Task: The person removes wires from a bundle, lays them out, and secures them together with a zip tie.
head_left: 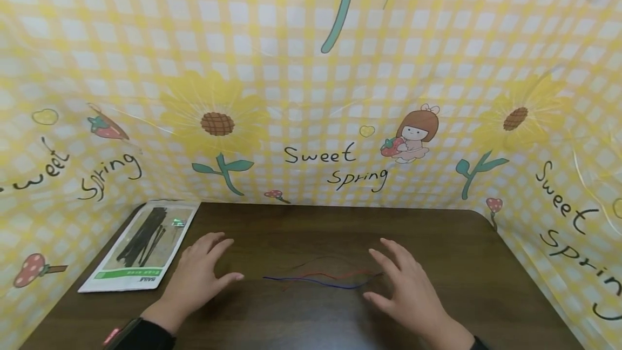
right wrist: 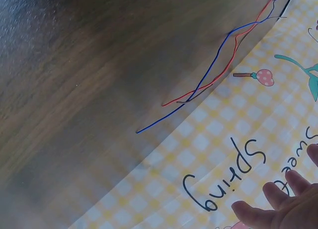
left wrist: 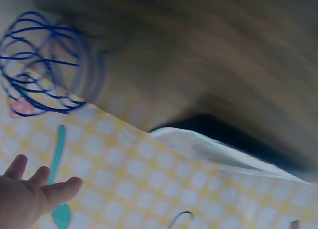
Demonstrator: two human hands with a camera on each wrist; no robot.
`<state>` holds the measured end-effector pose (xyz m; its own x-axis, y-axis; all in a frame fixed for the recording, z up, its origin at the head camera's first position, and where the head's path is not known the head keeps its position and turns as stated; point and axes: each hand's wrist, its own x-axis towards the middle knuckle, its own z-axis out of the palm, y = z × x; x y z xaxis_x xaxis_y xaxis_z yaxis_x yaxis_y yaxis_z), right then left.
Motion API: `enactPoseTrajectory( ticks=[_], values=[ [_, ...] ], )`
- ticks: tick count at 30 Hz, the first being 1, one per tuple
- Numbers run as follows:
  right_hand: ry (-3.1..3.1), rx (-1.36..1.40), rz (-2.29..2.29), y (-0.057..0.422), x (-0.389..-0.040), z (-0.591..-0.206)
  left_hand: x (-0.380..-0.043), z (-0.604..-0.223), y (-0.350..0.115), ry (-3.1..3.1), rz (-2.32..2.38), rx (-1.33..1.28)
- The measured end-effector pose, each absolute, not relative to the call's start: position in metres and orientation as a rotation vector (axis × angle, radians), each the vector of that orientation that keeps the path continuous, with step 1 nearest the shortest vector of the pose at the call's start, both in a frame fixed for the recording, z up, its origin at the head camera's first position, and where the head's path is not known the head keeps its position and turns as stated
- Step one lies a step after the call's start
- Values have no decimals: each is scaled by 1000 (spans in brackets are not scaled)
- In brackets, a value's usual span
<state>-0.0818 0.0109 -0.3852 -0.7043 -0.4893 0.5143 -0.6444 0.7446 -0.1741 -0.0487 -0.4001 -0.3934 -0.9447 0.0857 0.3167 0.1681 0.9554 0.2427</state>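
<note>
On the dark table lie a blue wire, a red wire and a thinner dark wire, running roughly side to side. The right wrist view shows the blue wire crossing over the red wire. My left hand hovers left of the wires, fingers spread and holding nothing. To their right, my right hand has its fingers apart, near the wires' right ends. Part of the left hand appears in the left wrist view, below a tangle of blue looping lines that I cannot identify.
A flat white packet with a green stripe and black scribbles lies at the table's left side, beside the left hand. A yellow checked cloth with flowers and lettering rises behind the table and along both sides.
</note>
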Motion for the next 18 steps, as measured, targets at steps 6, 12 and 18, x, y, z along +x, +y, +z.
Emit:
enactPoseTrajectory(
  ticks=[6, 12, 18],
  values=[
    [-2586, 834, 504, 11, -79, -387, -47, -408, -425, -2971, -472, -61],
    [-2602, 808, 522, 12, -80, -391, -46, -424, -438, -3104, -582, -69],
    [-2705, 744, 558, 13, -84, -394, -49, -431, -442, -3130, -637, -65]
  ],
)
